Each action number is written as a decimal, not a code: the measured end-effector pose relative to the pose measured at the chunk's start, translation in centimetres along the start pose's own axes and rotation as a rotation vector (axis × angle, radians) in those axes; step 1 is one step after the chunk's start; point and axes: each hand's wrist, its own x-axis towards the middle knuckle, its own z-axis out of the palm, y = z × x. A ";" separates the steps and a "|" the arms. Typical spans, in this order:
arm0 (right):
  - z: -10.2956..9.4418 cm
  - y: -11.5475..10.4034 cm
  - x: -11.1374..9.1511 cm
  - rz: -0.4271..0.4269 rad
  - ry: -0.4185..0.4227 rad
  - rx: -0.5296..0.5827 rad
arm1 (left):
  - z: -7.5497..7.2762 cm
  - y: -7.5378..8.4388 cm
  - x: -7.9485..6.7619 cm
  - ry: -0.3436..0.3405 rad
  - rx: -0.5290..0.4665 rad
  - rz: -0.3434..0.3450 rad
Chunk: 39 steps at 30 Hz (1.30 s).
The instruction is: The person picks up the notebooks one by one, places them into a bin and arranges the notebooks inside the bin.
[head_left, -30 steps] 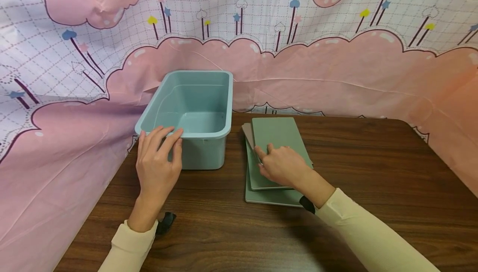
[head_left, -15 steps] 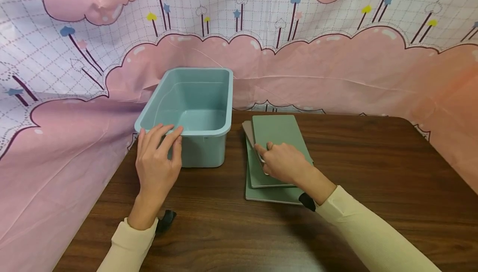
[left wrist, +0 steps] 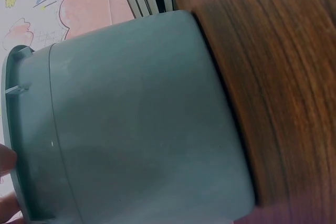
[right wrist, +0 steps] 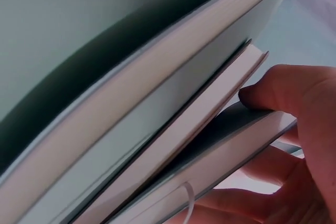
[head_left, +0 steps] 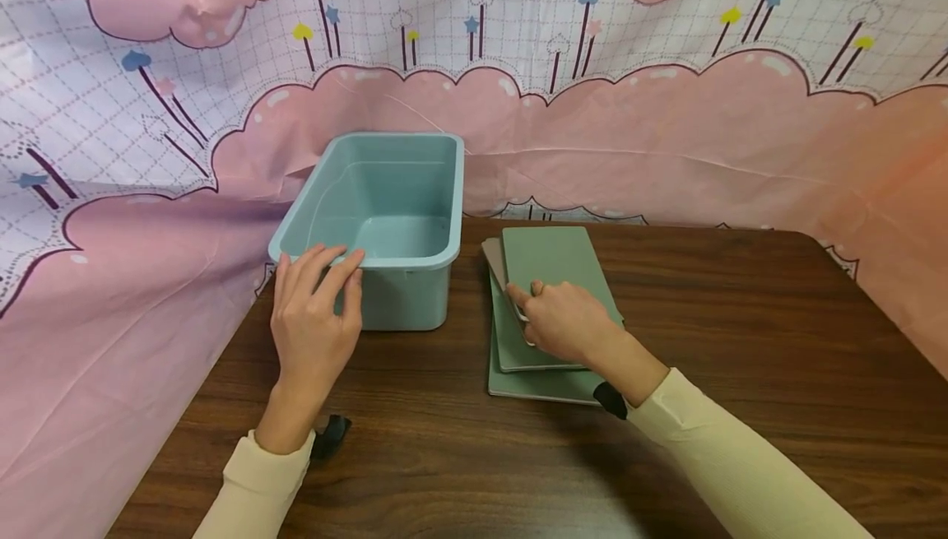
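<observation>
In the head view, my left hand [head_left: 314, 321] holds the near rim of a light blue plastic bin [head_left: 407, 300], fingers over the edge and thumb on the outer side. Two of its fingertips show at the rim in the left wrist view. My right hand [head_left: 566, 321] grips the top green notebook [head_left: 551, 251] of a stack, thumb at its edge and the other fingers across the cover. In the right wrist view a pale ribbon [right wrist: 190, 198] hangs from this notebook. Below lie a thin taupe notebook [head_left: 492, 253] and a larger green notebook [head_left: 541, 387].
The stack lies on a dark wood table [head_left: 741, 341], right of the bin. Nothing shows inside the bin. A pink and white cloud-patterned curtain [head_left: 666, 136] hangs behind the table and along its left side.
Over the last second my right thumb and fingers have closed at the top notebook's left edge, and a pale ribbon now shows there. My left hand stays at the bin's rim.
</observation>
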 end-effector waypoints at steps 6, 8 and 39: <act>0.1 0.0 0.1 -0.007 0.015 0.023 | 0.0 -0.1 0.0 0.003 0.001 0.002; 0.1 0.0 0.2 -0.011 0.018 0.027 | 0.0 -0.2 0.0 0.001 0.005 0.002; -0.2 0.7 -0.2 0.020 0.089 0.170 | 0.1 -0.3 0.0 0.000 0.007 -0.003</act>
